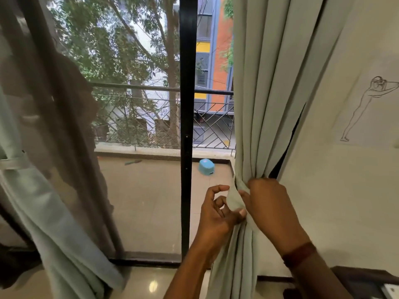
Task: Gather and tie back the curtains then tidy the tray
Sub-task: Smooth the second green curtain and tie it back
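The pale green right curtain hangs bunched into folds beside the wall. A matching fabric tie-back strip wraps its gathered waist. My left hand pinches the strip's loose end between thumb and fingers. My right hand grips the strip against the bunched folds from the right. The left curtain is gathered at the left edge, with a pale band around it and a dark sheer layer beside it. No tray shows.
A black sliding door frame stands just left of my hands. Beyond the glass lie a balcony floor, a blue plastic stool and a metal railing. A wall with a line drawing is at right; dark furniture sits bottom right.
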